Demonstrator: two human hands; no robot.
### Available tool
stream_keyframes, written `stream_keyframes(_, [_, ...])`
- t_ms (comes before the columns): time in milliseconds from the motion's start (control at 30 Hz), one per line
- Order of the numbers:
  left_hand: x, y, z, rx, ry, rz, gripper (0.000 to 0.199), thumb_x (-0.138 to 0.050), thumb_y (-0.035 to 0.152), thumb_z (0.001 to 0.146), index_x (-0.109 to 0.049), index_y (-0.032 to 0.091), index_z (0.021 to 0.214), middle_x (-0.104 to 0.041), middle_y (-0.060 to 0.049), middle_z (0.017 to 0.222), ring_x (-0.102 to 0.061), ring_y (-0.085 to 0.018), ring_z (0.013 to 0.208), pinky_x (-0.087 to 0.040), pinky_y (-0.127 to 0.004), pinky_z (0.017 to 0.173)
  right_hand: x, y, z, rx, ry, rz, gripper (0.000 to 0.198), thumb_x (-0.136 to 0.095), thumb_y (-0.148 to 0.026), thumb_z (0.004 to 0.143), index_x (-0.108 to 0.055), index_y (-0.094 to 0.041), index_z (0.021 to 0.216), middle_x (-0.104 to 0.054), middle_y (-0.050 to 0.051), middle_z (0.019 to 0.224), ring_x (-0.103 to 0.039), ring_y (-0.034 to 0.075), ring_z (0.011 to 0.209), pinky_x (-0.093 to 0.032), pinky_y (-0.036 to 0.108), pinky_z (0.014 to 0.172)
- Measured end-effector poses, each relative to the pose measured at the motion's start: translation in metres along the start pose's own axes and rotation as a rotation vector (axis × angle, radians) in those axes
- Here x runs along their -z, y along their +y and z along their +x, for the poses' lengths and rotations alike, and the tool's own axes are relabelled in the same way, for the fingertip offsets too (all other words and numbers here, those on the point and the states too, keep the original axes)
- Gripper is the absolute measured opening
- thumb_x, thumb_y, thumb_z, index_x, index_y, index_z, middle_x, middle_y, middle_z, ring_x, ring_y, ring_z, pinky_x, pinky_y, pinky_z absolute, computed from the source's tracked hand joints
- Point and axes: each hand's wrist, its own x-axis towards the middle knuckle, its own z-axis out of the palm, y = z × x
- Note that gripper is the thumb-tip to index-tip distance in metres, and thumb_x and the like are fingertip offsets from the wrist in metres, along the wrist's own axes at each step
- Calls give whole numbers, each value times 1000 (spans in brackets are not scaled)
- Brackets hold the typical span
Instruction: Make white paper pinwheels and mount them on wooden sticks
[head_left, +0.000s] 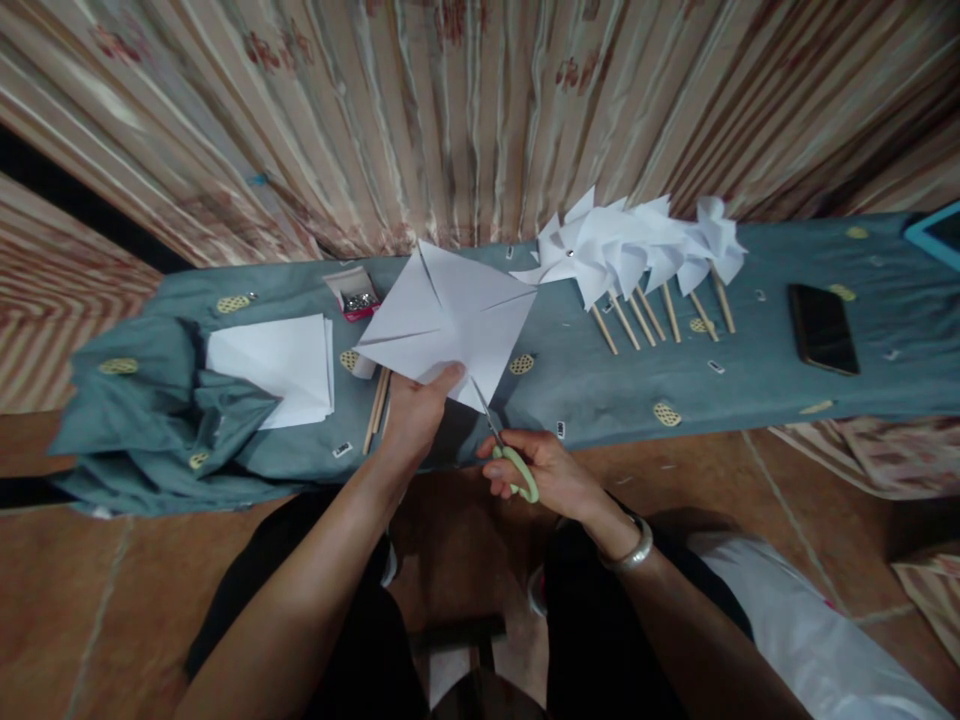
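My left hand [417,412] pinches a square sheet of white paper [469,310] near its lower corner, thumb on top. Slits run inward from several of the sheet's corners. In my right hand [551,468] is a pair of scissors [517,472] with pale green handles. Its metal blades reach the lower corner of the sheet, at a slit there. How far the blades are parted is too small to tell. Under the left side of the sheet lie wooden sticks [376,410], partly hidden by paper and hand.
White paper pinwheels [637,245] on sticks lie in a row at the back. A small box [356,292] holds shiny metal pieces. White sheets [277,360] are stacked at left beside bunched cloth [150,390]. A black phone [822,328] rests on the right of the cloth-covered table [600,400].
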Motion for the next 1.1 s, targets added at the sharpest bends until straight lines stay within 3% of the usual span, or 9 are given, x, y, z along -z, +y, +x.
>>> stream_keyframes(633, [-1,9,-9,5,-38,83,40,-77,27,59,-69,15,96,-72,-7,92,-65,-21,84,-49,-36,86,2,10,4,20,31,-33,35,-77,-47,70,-64,-17,84,-63,-4,60,-58,8,50,-47,18,49])
stream_keyframes(867, [-5,7,-13,11,-15,111,37,-77,29,54,-70,13,87,-73,-8,86,-65,-22,79,-51,-36,80,2,6,4,29,50,-36,43,-76,-54,68,-64,-17,86,-63,-3,60,-57,9,51,-46,20,50])
stream_keyframes(1100, [-5,10,-14,22,-15,116,29,-76,29,54,-69,14,78,-73,-7,86,-65,-21,81,-51,-34,81,2,6,5,9,51,-19,41,-78,-51,66,-64,-17,83,-62,-4,57,-56,9,49,-44,20,49])
